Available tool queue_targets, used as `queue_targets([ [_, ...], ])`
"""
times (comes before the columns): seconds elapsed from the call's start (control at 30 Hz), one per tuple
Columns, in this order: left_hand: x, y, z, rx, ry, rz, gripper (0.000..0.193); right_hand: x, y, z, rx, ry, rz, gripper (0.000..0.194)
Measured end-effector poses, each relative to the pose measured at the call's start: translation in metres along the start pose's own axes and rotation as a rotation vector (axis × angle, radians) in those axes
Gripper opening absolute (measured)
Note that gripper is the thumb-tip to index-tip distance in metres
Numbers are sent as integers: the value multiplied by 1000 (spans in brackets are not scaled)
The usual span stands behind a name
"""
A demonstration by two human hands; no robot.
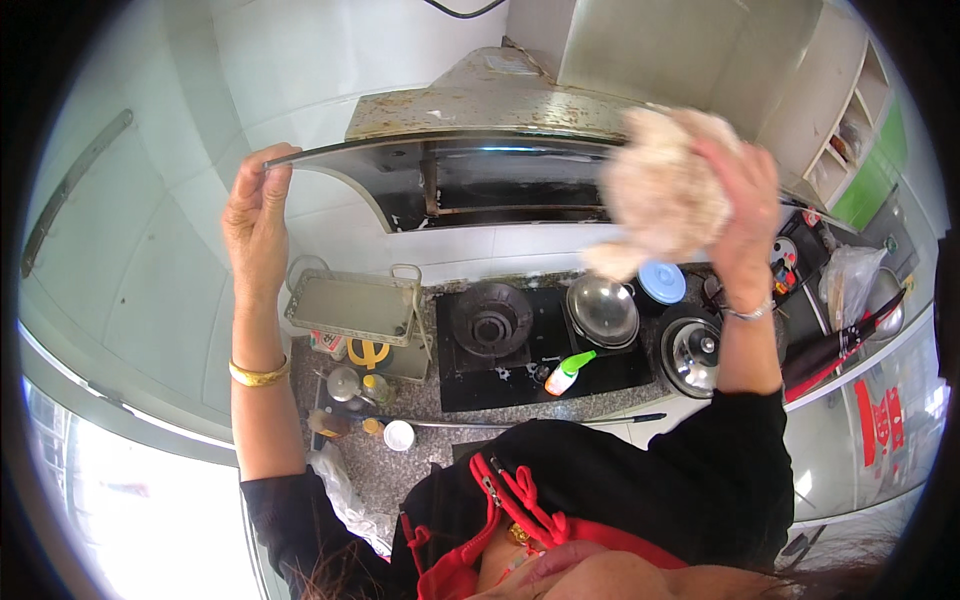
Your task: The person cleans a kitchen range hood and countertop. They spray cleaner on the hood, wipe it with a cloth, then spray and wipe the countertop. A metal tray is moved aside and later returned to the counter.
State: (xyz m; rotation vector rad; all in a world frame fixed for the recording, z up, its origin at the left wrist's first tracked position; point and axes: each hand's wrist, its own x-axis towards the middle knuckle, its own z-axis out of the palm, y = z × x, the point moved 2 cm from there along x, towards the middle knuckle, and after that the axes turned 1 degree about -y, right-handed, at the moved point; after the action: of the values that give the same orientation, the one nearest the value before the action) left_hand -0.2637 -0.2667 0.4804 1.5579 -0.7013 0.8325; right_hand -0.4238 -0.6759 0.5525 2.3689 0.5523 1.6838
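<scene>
Level with the wall above the stove hangs a range hood (517, 176), its dark front panel tilted outward and its metal top spotted with rust-brown marks. My left hand (259, 199) grips the left end of that panel's edge between thumb and fingers. In my right hand (746, 214) is a crumpled, cream-coloured cloth (667, 187), blurred, in front of the panel's right part. The cloth hides that end of the hood, and whether it touches the panel I cannot tell. White smears show on the hood's dark inner face.
Below is a black gas cooktop (480, 386) with a burner (491, 322), a domed lid (604, 307) and a green-topped spray bottle (568, 373). A lidded pot (690, 356) and a blue lid (661, 282) stand right. A two-tier rack (352, 304) and bottles (379, 390) occupy the left counter.
</scene>
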Motion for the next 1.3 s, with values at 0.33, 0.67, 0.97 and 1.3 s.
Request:
queue_targets([
  [0.33, -1, -3, 10, -100, -22, -15, 22, 34, -49, 50, 231, 42, -70, 40],
  [0.67, -5, -6, 9, -402, 16, -140, 23, 100, -155, 79, 284, -53, -213, 20],
  [0.97, -4, -15, 8, -148, 88, -23, 31, 8, -8, 37, 106, -57, -92, 31],
  [1.3, -3, -18, 9, -87, 125, -16, 34, -93, 134, -11, -268, -48, 185, 34],
])
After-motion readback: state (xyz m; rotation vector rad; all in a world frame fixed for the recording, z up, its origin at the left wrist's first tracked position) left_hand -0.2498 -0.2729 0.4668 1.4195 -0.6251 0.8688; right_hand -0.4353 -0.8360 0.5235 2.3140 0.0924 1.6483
